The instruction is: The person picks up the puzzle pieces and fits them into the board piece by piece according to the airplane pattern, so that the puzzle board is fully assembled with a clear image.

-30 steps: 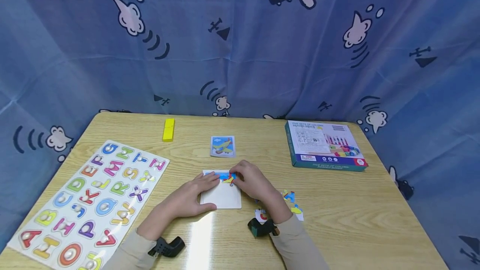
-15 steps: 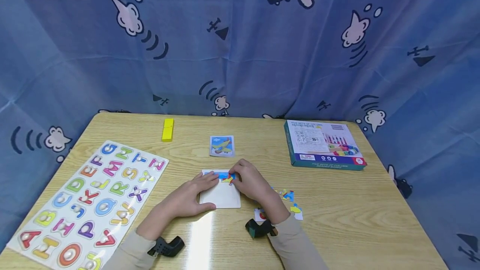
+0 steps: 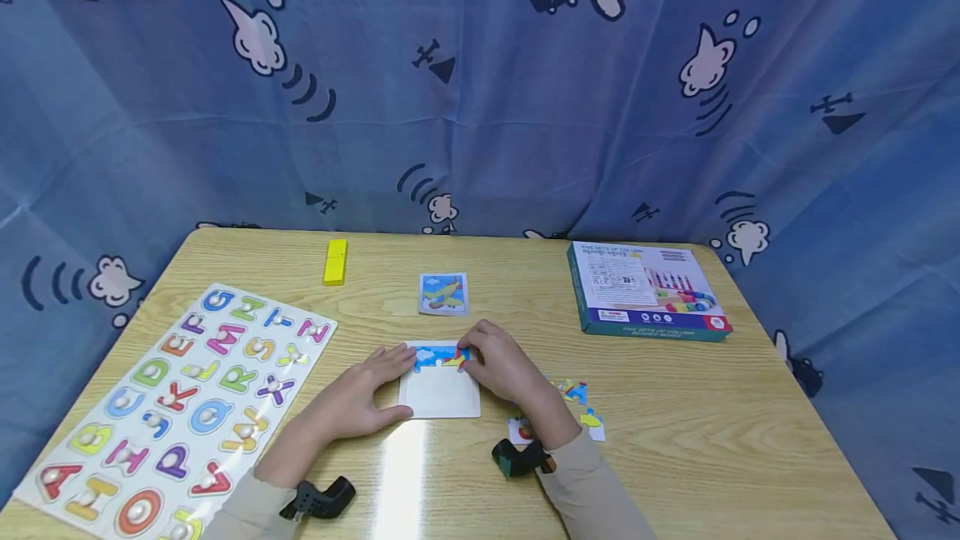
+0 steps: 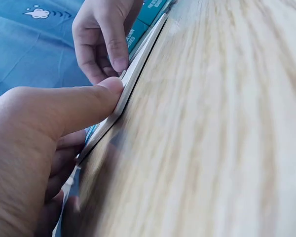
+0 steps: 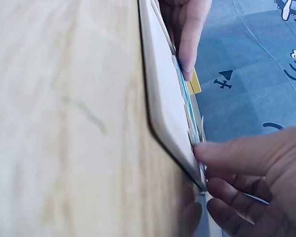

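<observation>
A white puzzle board [image 3: 438, 394] lies in the middle of the table, with a row of blue, red and yellow jigsaw pieces [image 3: 435, 356] along its far edge. My left hand [image 3: 352, 397] rests at the board's left side, fingers stretched to the far-left corner and thumb [image 4: 96, 98] at the board's edge. At the far-right corner my right hand [image 3: 501, 361] pinches a puzzle piece [image 3: 463, 354], mostly hidden by the fingers. In the right wrist view its thumb [image 5: 227, 153] presses at the board's edge. Loose puzzle pieces [image 3: 576, 392] lie by the right forearm, partly covered.
Beyond the board lies a small airplane picture card [image 3: 443, 294]. A letter puzzle board [image 3: 176, 407] covers the table's left side. Yellow blocks [image 3: 336, 262] stand at the back left, a bead-set box [image 3: 648, 290] at the back right. A patterned blue curtain [image 3: 480, 107] hangs behind.
My left hand has drawn back to the left, uncovering more of the blue pieces in the row. The right hand stays at the far-right corner of the board.
</observation>
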The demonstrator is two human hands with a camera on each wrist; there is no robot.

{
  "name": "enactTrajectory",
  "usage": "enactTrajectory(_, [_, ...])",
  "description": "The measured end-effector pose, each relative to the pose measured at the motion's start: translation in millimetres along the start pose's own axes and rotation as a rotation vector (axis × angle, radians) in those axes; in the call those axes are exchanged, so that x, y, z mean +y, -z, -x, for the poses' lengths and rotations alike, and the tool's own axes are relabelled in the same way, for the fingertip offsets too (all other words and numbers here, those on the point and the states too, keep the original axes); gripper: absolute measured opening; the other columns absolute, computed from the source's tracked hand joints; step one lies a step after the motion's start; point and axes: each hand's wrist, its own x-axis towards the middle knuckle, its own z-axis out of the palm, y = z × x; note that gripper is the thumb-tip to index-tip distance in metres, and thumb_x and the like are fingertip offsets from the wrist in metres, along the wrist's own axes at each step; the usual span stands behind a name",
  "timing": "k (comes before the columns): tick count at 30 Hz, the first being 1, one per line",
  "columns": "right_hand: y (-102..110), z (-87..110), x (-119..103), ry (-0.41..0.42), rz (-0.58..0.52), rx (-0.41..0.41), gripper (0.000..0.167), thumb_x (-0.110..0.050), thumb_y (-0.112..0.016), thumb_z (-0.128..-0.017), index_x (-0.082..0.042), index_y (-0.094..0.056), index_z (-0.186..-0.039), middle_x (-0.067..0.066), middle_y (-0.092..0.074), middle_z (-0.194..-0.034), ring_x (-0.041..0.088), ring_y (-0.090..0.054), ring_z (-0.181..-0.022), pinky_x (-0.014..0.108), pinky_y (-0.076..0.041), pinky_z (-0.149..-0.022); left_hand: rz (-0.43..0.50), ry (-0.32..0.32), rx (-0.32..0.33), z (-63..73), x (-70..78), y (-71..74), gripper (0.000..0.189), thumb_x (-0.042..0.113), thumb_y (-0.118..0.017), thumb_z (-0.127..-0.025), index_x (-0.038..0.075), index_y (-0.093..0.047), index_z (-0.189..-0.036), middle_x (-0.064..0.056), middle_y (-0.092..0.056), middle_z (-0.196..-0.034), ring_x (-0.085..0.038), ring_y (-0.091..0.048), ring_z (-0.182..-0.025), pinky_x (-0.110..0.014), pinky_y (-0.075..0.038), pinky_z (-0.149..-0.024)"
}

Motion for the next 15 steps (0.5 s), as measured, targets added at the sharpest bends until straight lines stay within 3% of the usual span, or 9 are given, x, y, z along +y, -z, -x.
enactTrajectory(8, [15.6, 7.8, 7.9, -0.059, -0.146, -0.063, 0.027, -0.015, -0.065, -0.089, -0.008, -0.065, -0.116, 0.004, -0.061, -0.117, 0.021, -0.057, -0.111, 0.04, -0.049, -0.098, 0.015, 0.036, -0.027, 0.2, 0.5, 2.1, 0.072, 0.048, -0.067, -0.084, 0.013, -0.046, -0.142, -0.007, -0.04, -0.15, -0.038, -0.034, -0.137, -0.052, -0.032, -0.112])
enactTrajectory(15, [36.4, 26.8, 25.0, -0.111, -0.178, -0.041, 0.031, -0.013, -0.066, -0.089, -0.009, -0.064, -0.119, 0.003, -0.063, -0.118, 0.022, -0.058, -0.114, 0.04, -0.05, -0.098, 0.021, 0.05, -0.03, 0.9, 0.9, 2.1, 0.072, 0.047, -0.068, -0.083, 0.013, -0.045, -0.142, -0.006, -0.039, -0.15, -0.04, -0.033, -0.137, -0.054, -0.033, -0.111])
